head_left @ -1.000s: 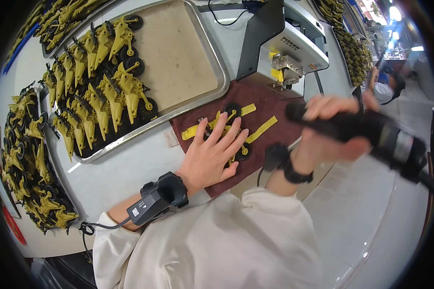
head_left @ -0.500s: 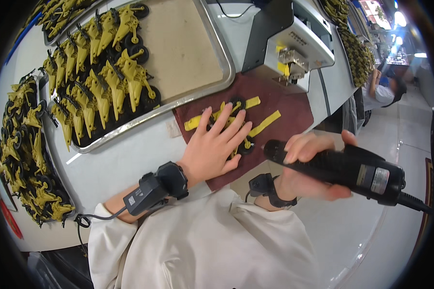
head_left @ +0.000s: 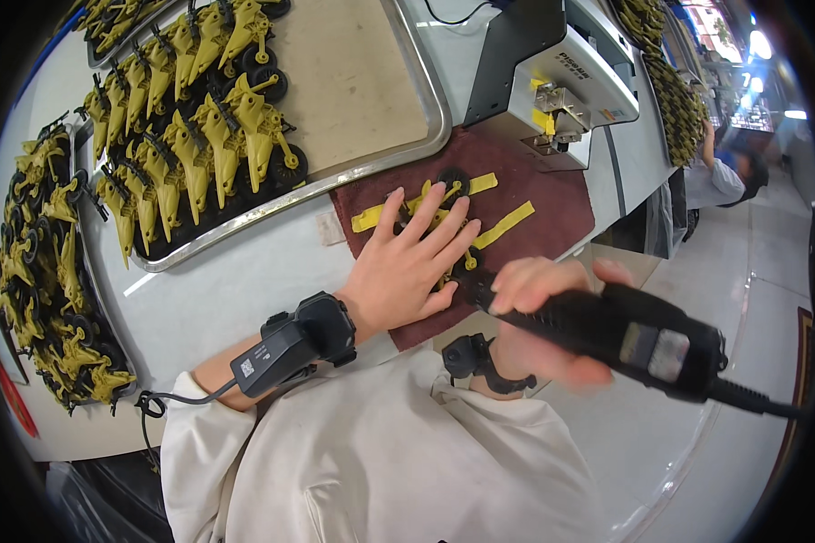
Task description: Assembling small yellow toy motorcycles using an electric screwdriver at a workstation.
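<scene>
My left hand (head_left: 406, 267) lies flat with fingers spread over a small yellow and black toy motorcycle (head_left: 454, 182), hiding most of it. Black wheels and yellow parts show around my fingers. The toy rests on a maroon cloth (head_left: 557, 204), among yellow strips (head_left: 505, 223). My right hand (head_left: 539, 294) is wrapped round a black corded electric screwdriver (head_left: 607, 335), blurred by motion. Its nose points at the toy's near wheel, beside my left thumb; whether the tip touches cannot be made out.
A metal tray (head_left: 426, 118) at the upper left carries rows of yellow toy motorcycles (head_left: 190, 163). Another tray of similar toys (head_left: 59, 299) stands at far left. Beyond the cloth stands a grey and white screw feeder (head_left: 561, 86). A person (head_left: 724, 176) sits at the far right.
My right hand has brought the screwdriver left and slightly down, so its nose is now at the toy's near wheel. My left hand stays spread on the toy.
</scene>
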The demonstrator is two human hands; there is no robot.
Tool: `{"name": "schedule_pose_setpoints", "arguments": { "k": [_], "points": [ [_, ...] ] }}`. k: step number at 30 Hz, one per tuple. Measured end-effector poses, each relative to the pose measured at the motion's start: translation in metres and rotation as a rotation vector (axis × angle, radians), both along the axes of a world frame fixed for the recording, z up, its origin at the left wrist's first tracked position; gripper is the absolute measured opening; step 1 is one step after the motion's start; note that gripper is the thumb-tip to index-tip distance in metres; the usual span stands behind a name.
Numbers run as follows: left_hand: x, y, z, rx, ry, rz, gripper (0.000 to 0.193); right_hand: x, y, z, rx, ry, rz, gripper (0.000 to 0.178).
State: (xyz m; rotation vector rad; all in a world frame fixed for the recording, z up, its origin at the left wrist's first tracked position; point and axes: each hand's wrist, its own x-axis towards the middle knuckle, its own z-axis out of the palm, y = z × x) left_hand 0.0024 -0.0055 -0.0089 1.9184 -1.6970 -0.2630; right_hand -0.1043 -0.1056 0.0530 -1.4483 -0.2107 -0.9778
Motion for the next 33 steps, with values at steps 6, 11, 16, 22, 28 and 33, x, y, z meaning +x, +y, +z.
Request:
{"name": "schedule_pose_setpoints", "arguments": {
  "k": [6, 11, 16, 22, 28, 33],
  "points": [
    [0.0, -0.002, -0.002, 0.0, -0.022, 0.012, 0.064, 0.002, -0.01, 0.0, -0.023, 0.113, 0.206, 0.08],
    [0.002, -0.008, -0.009, -0.041, -0.027, -0.001, 0.062, 0.013, 0.007, -0.001, -0.123, 0.198, -0.157, 0.074],
    [0.005, 0.002, -0.006, -0.047, -0.03, 0.037, 0.064, 0.022, 0.006, 0.001, -0.144, 0.16, -0.008, 0.072],
    [0.006, 0.007, 0.017, -0.109, 0.101, 0.072, 0.053, -0.026, -0.042, 0.025, 0.172, -0.061, -0.351, 0.081],
    [0.056, 0.104, 0.107, -0.384, 0.233, 0.31, 0.051, -0.014, -0.098, 0.017, 0.283, 0.098, -0.797, 0.054],
    [0.112, 0.259, 0.082, -0.202, -0.49, 1.34, 0.046, -0.007, -0.096, -0.006, 0.307, 0.175, -0.781, 0.054]
  ]
}}
